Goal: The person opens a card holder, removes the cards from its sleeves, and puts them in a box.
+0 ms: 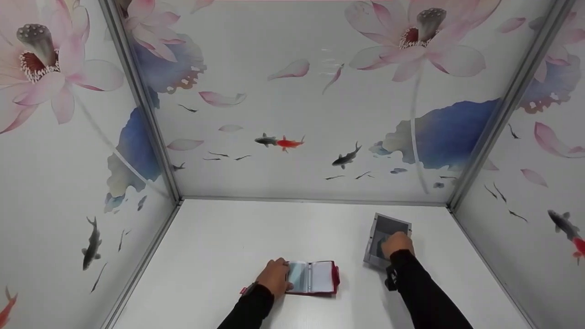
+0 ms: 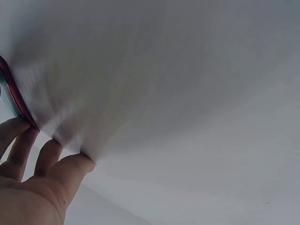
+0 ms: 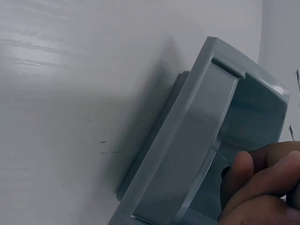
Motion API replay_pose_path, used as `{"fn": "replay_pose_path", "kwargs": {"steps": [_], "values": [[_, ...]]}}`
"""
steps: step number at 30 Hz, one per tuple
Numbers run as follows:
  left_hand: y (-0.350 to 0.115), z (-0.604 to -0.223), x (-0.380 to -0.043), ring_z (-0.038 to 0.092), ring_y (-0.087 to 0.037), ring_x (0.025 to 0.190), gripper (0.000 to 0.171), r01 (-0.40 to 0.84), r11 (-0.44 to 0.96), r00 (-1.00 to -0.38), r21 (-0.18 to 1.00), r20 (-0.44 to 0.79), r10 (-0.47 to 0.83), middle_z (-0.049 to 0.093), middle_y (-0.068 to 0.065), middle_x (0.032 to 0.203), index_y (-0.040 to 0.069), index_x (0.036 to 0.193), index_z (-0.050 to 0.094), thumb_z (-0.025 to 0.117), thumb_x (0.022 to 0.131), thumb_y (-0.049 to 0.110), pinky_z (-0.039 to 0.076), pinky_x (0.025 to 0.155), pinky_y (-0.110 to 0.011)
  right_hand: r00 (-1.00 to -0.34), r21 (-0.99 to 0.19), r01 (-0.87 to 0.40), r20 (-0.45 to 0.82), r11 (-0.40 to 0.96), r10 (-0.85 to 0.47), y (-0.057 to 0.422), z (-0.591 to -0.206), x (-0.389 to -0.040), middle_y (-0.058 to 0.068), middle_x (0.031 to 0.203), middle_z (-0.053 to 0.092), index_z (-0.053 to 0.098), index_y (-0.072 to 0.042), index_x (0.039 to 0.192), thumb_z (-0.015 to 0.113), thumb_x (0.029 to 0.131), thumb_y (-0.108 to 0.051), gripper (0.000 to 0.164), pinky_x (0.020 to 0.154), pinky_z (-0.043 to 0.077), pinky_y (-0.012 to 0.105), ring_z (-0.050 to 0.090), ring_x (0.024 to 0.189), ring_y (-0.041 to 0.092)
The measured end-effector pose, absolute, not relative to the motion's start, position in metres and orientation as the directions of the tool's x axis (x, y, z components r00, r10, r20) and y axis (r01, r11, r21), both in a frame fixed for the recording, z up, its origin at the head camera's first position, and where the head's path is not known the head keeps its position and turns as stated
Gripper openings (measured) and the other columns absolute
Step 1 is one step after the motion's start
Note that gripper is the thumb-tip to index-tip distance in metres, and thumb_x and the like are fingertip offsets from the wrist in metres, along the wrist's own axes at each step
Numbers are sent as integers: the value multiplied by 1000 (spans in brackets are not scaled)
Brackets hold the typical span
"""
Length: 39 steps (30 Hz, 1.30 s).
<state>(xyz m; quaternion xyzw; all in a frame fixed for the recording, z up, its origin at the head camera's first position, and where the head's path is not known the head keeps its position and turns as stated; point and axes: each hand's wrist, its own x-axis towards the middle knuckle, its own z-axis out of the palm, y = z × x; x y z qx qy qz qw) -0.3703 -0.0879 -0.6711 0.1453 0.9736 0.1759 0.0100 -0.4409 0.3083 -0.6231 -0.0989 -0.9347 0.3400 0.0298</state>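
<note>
One small red binder [image 1: 323,278] lies open on the white bench [image 1: 219,242], between the left hand [image 1: 274,278] and the right hand [image 1: 399,245], touching the left and well apart from the right. The left hand's fingers are spread and only slightly bent; some touch the binder's left edge, beside a clear sleeve [image 1: 298,277], and others rest on the bench. The right hand reaches into a grey box [image 1: 377,262], fingers curled; whether they pinch the dark bit [image 3: 225,172] at their tips, I cannot tell.
</note>
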Motion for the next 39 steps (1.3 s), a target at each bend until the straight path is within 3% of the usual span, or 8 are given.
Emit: {"fn": "replay_pose_path", "kwargs": {"steps": [9,17,27,34,39], "values": [[-86,-674,-372,69,-31,125,43,266,894,-961,359,23,277,74,-10,139,1,127,83,95,94,24,61,111,-43,-979,-658,160,-12,736,202,306,-617,-434,-10,54,33,38,-22,54,58,96,-5,49,50,35,26,35,51,11],[-85,-673,-373,69,-31,126,44,253,889,-964,382,26,264,74,-11,138,-1,128,82,95,93,22,61,112,-44,-977,-668,171,-22,724,210,294,-590,-427,-5,54,46,49,-18,55,61,102,-17,48,54,42,29,48,53,15],[-89,-671,-370,69,-31,125,43,275,892,-958,359,23,286,75,-11,138,0,128,83,95,94,25,60,111,-44,-989,-729,87,16,679,145,267,-573,-419,-10,53,38,41,-22,57,65,103,-19,53,51,32,25,35,51,9],[-89,-666,-365,69,-32,122,50,296,894,-953,337,38,302,74,-11,136,0,129,82,97,92,30,61,110,-44,-994,-835,52,9,548,107,234,-576,-406,-2,63,62,68,-9,71,69,102,-13,31,53,44,25,54,57,11],[-85,-666,-364,69,-33,119,57,309,894,-950,325,57,307,75,-11,133,-2,125,83,100,88,39,60,109,-46,-997,-879,75,-51,471,63,212,-584,-397,-1,62,60,72,-8,75,68,102,-10,27,51,46,25,53,52,12]]}}
